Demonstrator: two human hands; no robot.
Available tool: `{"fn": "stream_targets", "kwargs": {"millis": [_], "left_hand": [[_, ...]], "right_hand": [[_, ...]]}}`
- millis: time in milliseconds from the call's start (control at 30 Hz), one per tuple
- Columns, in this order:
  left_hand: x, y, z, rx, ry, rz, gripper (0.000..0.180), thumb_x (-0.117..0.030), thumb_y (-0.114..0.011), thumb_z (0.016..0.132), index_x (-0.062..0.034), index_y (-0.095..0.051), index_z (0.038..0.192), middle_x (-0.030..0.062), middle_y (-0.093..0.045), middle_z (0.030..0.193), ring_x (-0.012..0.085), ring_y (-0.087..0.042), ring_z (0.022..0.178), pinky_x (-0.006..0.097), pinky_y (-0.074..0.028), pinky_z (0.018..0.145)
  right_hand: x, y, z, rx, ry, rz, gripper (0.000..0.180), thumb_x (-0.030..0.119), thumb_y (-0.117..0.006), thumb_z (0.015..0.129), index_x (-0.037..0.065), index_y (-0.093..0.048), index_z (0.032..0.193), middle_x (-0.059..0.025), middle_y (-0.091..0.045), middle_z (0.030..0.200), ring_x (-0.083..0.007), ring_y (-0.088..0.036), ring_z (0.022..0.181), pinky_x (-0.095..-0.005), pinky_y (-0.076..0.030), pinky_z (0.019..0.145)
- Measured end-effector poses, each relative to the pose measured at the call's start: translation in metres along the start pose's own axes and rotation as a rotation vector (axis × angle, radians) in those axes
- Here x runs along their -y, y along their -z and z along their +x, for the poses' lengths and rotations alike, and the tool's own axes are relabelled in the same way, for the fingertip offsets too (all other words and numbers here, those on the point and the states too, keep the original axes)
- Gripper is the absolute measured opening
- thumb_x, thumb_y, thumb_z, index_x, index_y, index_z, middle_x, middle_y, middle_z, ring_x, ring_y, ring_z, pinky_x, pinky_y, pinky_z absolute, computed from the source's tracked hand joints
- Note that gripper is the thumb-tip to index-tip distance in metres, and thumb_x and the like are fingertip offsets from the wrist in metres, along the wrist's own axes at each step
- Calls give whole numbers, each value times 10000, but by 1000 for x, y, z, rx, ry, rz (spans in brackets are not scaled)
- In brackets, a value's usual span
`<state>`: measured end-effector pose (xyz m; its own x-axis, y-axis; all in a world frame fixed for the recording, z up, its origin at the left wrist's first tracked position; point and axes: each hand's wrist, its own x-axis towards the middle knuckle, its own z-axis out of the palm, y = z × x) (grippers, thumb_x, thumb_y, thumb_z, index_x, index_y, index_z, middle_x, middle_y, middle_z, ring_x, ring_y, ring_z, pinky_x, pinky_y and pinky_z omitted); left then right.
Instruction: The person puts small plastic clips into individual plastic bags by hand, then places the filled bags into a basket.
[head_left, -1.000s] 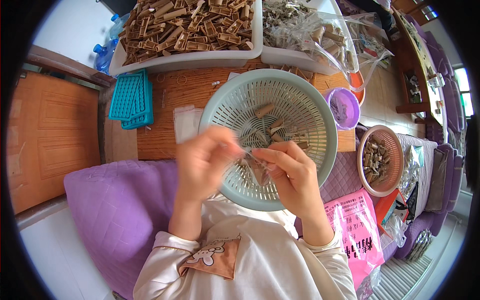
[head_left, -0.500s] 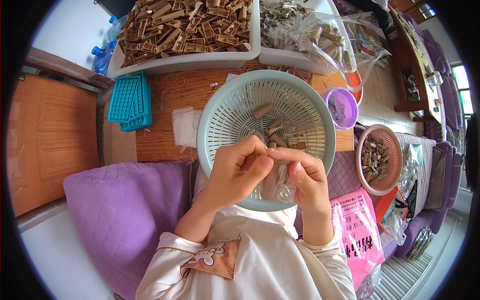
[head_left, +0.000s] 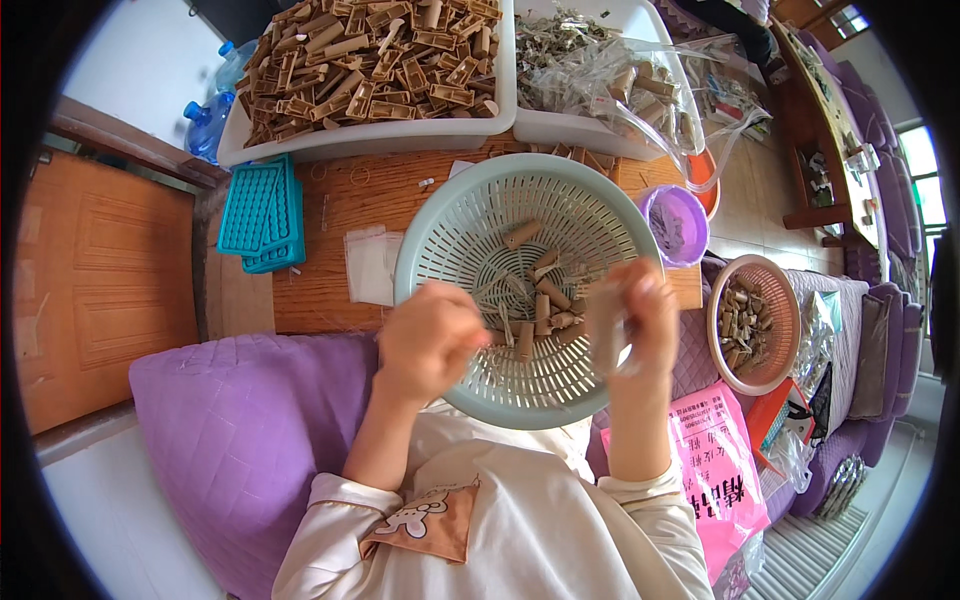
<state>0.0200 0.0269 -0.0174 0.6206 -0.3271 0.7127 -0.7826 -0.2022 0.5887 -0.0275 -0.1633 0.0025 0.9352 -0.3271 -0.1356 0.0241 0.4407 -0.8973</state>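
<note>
Head view: over the green basket's left side, the left hand is blurred, fingers curled, any hold unclear; at its right rim the right hand grips 1 blurred pale piece. Brown tubes lie inside.

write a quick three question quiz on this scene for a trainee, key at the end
1. True or false: the pinkish basket stands to the left of the green basket.
2. Choose one. The teal trays are: a) stacked together; b) inside the green basket; c) hung on the wall.
3. Fill in: a blurred greyish item is in the person's ____ hand.

Key: 1 false, it stands to the right; 2 a; 3 right.
</note>
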Motion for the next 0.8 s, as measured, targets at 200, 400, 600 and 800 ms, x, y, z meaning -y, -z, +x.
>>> {"fn": "stream_targets", "kwargs": {"millis": [200, 400, 600, 800], "left_hand": [[34, 38, -26, -418, 735, -73, 211, -194, -523, 864, -33, -508, 728, 36, -533, 608, 87, -447, 487, 206, -355, 464], [76, 54, -47, -188, 977, 464, 265, -256, -513, 855, -10, -531, 760, 66, -548, 666, 193, -507, 629, 294, -404, 603], [107, 50, -83, 96, 1117, 868, 388, -369, -586, 765, -21, -523, 924, 168, -592, 820, 360, -568, 819, 416, -435, 695], [112, 54, -78, 125, 1297, 637, 281, -282, -635, 732, -34, -562, 843, 162, -595, 854, 341, -570, 805, 399, -435, 672]], "right_hand": [[63, 14, 95, -155, 230, 244, 95, 128, -504, 849, 54, -497, 789, -57, -563, 759, -126, -568, 672, -272, -490, 602], [70, 11, 104, -93, 236, 34, 261, 147, -485, 873, 16, -485, 1099, -114, -568, 948, -122, -570, 738, -249, -471, 614], [24, 7, 70, 302, 57, -754, 169, 52, -479, 827, 10, -578, 957, -60, -580, 770, -98, -536, 668, -216, -433, 583], [-45, 14, 92, 594, 496, -1569, 140, 30, -527, 733, 32, -594, 856, -93, -567, 787, -209, -571, 749, -293, -490, 626]]}}
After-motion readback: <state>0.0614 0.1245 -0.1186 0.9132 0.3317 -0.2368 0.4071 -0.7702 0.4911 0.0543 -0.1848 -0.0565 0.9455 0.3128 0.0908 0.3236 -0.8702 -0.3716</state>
